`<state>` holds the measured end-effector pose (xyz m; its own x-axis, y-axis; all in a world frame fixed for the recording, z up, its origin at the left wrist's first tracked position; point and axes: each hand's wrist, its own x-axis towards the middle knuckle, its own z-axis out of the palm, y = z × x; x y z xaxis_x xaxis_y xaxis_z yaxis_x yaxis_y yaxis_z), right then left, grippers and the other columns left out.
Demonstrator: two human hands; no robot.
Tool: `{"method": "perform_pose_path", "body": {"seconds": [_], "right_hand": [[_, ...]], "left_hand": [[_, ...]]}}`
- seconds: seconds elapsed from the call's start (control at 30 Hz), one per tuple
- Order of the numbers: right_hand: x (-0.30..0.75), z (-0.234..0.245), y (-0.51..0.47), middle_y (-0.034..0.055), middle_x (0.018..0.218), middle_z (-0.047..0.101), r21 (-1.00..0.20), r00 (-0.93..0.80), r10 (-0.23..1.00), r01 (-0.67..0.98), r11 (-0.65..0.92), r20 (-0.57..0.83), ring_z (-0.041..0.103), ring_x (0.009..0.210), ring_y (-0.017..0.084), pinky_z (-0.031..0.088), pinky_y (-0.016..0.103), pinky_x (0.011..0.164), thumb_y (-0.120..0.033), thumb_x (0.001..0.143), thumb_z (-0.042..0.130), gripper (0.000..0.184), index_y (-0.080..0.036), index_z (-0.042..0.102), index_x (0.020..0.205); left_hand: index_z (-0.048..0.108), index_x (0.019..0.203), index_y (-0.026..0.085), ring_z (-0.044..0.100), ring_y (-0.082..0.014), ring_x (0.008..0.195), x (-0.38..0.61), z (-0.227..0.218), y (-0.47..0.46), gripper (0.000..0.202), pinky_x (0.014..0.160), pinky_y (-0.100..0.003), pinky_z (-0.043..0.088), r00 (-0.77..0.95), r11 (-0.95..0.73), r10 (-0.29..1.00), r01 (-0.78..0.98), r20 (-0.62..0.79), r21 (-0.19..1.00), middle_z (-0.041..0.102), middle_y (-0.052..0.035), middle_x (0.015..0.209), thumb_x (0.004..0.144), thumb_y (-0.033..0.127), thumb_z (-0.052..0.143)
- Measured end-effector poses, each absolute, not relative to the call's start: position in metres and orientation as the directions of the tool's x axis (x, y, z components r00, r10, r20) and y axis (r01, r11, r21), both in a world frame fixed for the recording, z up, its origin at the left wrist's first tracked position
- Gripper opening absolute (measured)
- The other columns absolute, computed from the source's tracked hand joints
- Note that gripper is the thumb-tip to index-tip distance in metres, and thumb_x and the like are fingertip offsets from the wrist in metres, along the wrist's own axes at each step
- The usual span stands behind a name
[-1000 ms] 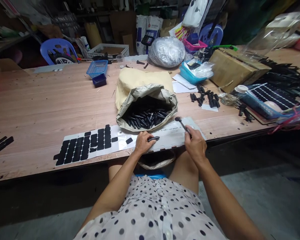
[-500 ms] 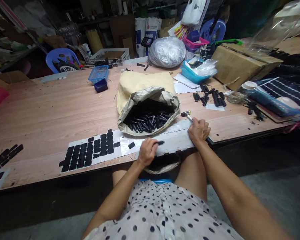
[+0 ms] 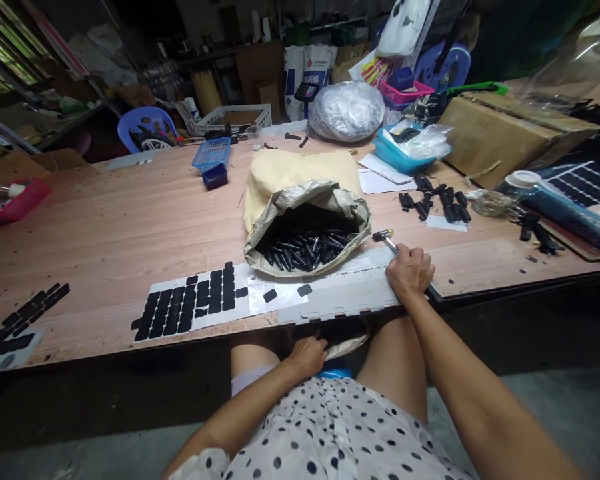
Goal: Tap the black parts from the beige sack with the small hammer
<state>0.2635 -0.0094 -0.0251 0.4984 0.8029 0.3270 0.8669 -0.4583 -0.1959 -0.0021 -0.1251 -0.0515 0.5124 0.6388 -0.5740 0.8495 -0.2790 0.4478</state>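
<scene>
My right hand (image 3: 411, 272) is wrapped round the handle of a small hammer (image 3: 390, 243), resting on the grey board (image 3: 350, 287) at the table's front edge. The hammer's head is black on one side and yellow on the other. Below that edge, over my lap, my left hand (image 3: 309, 357) is curled at the mouth of a pale sack (image 3: 347, 347). What its fingers hold, if anything, is hidden. Behind the board a cream sack (image 3: 303, 170) lies with its mouth towards me, full of slim black plastic parts (image 3: 300, 253).
Black stickers (image 3: 185, 303) cover a white sheet left of the sack. Loose black parts (image 3: 447, 200) lie to the right, near a cardboard box (image 3: 510, 137). A blue basket (image 3: 213, 155) and a small dark blue tray (image 3: 215, 176) stand further back.
My left hand has gone from above the board, where it held a slim black part, down below the table edge to the lap sack. My right hand keeps the hammer in place. The view has shifted slightly.
</scene>
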Motion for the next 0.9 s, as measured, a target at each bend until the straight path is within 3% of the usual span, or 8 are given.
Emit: {"method": "perform_pose_path", "body": {"seconds": [0.1, 0.2, 0.37, 0.5, 0.57, 0.67, 0.77, 0.9], "right_hand": [[0.263, -0.026, -0.009, 0.0156, 0.102, 0.059, -0.205, 0.494, 0.807, 0.869, -0.450, 0.325, 0.050, 0.096, 0.029, 0.028, 0.035, 0.072, -0.020, 0.093, 0.044, 0.035, -0.017, 0.070, 0.114], [0.263, -0.027, -0.009, 0.0163, 0.102, 0.058, -0.225, 0.489, 0.809, 0.872, -0.436, 0.327, 0.049, 0.096, 0.029, 0.028, 0.036, 0.071, -0.021, 0.092, 0.044, 0.034, -0.017, 0.070, 0.115], [0.262, -0.025, -0.009, 0.0166, 0.103, 0.058, -0.236, 0.490, 0.815, 0.870, -0.433, 0.309, 0.048, 0.097, 0.030, 0.030, 0.037, 0.073, -0.020, 0.090, 0.048, 0.033, -0.017, 0.069, 0.115], [0.262, -0.023, -0.009, 0.0171, 0.106, 0.058, -0.221, 0.496, 0.815, 0.867, -0.446, 0.301, 0.049, 0.100, 0.031, 0.030, 0.037, 0.074, -0.021, 0.093, 0.044, 0.035, -0.016, 0.068, 0.117], [0.262, -0.022, -0.009, 0.0170, 0.107, 0.058, -0.218, 0.499, 0.814, 0.866, -0.451, 0.297, 0.049, 0.101, 0.030, 0.030, 0.036, 0.074, -0.021, 0.093, 0.044, 0.036, -0.016, 0.068, 0.119], [0.261, -0.023, -0.009, 0.0159, 0.104, 0.058, -0.216, 0.494, 0.816, 0.868, -0.446, 0.301, 0.049, 0.098, 0.030, 0.031, 0.036, 0.074, -0.021, 0.092, 0.046, 0.035, -0.017, 0.068, 0.118], [0.259, -0.024, -0.007, 0.0157, 0.103, 0.058, -0.218, 0.491, 0.810, 0.870, -0.442, 0.320, 0.049, 0.097, 0.029, 0.031, 0.036, 0.074, -0.021, 0.090, 0.047, 0.034, -0.018, 0.069, 0.117], [0.258, -0.024, -0.007, 0.0167, 0.104, 0.058, -0.221, 0.492, 0.811, 0.870, -0.442, 0.316, 0.048, 0.098, 0.030, 0.031, 0.037, 0.075, -0.020, 0.091, 0.046, 0.036, -0.017, 0.068, 0.119]], "left_hand": [[0.074, 0.108, 0.023, 0.070, -0.0245, 0.097, -0.009, -0.023, -0.121, 0.023, 0.088, -0.036, 0.056, 0.685, -0.339, 0.620, 0.674, -0.383, 0.656, 0.077, -0.0079, 0.103, 0.088, 0.030, 0.064], [0.075, 0.109, 0.023, 0.067, -0.0176, 0.070, -0.021, 0.009, -0.091, 0.027, 0.065, -0.027, 0.053, 0.649, -0.148, 0.705, 0.528, -0.285, 0.836, 0.074, -0.0017, 0.080, 0.090, 0.039, 0.063], [0.072, 0.111, 0.016, 0.058, -0.0136, 0.062, -0.023, 0.079, -0.016, 0.027, 0.063, -0.028, 0.051, 0.255, -0.146, 0.967, 0.576, -0.007, 0.804, 0.064, 0.0004, 0.072, 0.087, 0.024, 0.063], [0.057, 0.137, 0.021, 0.059, -0.0112, 0.070, 0.010, 0.151, 0.023, 0.046, 0.066, -0.025, 0.049, 0.471, -0.538, 0.798, 0.280, 0.375, 0.795, 0.062, 0.0013, 0.086, 0.093, 0.034, 0.063], [0.055, 0.138, 0.023, 0.062, -0.0102, 0.078, 0.022, 0.172, 0.038, 0.042, 0.070, -0.025, 0.049, 0.482, -0.613, 0.754, 0.271, 0.447, 0.742, 0.061, 0.0019, 0.094, 0.098, 0.035, 0.056], [0.066, 0.119, 0.018, 0.063, -0.0127, 0.084, 0.017, 0.162, 0.057, 0.028, 0.075, -0.026, 0.050, 0.550, -0.636, 0.745, 0.411, 0.379, 0.654, 0.064, 0.0001, 0.094, 0.096, 0.029, 0.054], [0.073, 0.094, 0.019, 0.064, -0.0176, 0.084, -0.008, 0.119, 0.066, 0.016, 0.074, -0.027, 0.051, 0.630, -0.599, 0.769, 0.652, 0.108, 0.465, 0.067, -0.0019, 0.090, 0.084, 0.017, 0.061], [0.076, 0.095, 0.025, 0.066, -0.0210, 0.090, -0.035, 0.071, 0.066, 0.035, 0.071, -0.028, 0.049, 0.563, -0.527, 0.816, 0.818, -0.131, 0.231, 0.067, -0.0038, 0.103, 0.072, 0.004, 0.059]]}}
